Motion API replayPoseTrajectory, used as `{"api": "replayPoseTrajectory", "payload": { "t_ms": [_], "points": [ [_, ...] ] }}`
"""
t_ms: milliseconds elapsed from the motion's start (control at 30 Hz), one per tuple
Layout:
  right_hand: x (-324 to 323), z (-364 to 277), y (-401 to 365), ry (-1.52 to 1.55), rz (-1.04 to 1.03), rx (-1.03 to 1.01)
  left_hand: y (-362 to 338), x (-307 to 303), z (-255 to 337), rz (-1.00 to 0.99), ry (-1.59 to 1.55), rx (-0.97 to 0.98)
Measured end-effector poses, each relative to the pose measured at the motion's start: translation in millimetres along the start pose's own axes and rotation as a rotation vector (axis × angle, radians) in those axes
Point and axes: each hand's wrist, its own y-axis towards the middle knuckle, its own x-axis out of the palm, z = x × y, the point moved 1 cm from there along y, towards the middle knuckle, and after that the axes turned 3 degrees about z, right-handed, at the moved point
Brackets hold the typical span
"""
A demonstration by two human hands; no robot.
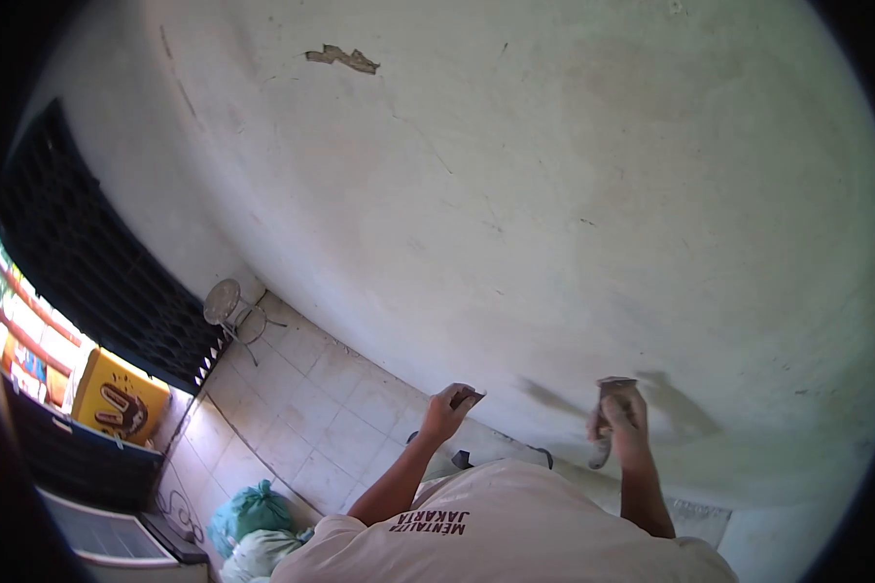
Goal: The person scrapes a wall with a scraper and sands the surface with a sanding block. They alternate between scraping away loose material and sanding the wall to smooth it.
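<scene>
My right hand (624,416) is wrapped round a putty knife (601,453), its handle pointing down below my fist. The wide blade edge is up at the pale plastered wall (515,243), and shadows of the hand and tool fall on both sides. My left hand (445,414) is closed on a small flat scraper blade (472,396), held to the left, close in front of the wall's lower part. My fingers cover most of that blade.
A patch of broken plaster (344,59) and fine cracks mark the wall. A round stool (224,302) stands in the corner by a dark folding gate (97,233). Tied bags (253,515) lie on the tiled floor (311,418), near a yellow box (120,396).
</scene>
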Motion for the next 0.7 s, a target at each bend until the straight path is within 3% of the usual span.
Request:
{"api": "replayPoseTrajectory", "payload": {
  "t_ms": [167,533,700],
  "points": [
    [61.1,37.7,16.4,0.093,0.072,0.031,16.7,-43.9,-5.1,-0.222,-0.022,0.022],
    [165.7,57.3,39.8,0.109,0.263,0.038,69.3,-139.4,-20.9,-0.159,-0.312,0.070],
    [185.7,50.9,44.6,0.098,0.410,-0.073,82.3,-146.5,-43.4,-0.273,-0.313,0.098]
  ]
}}
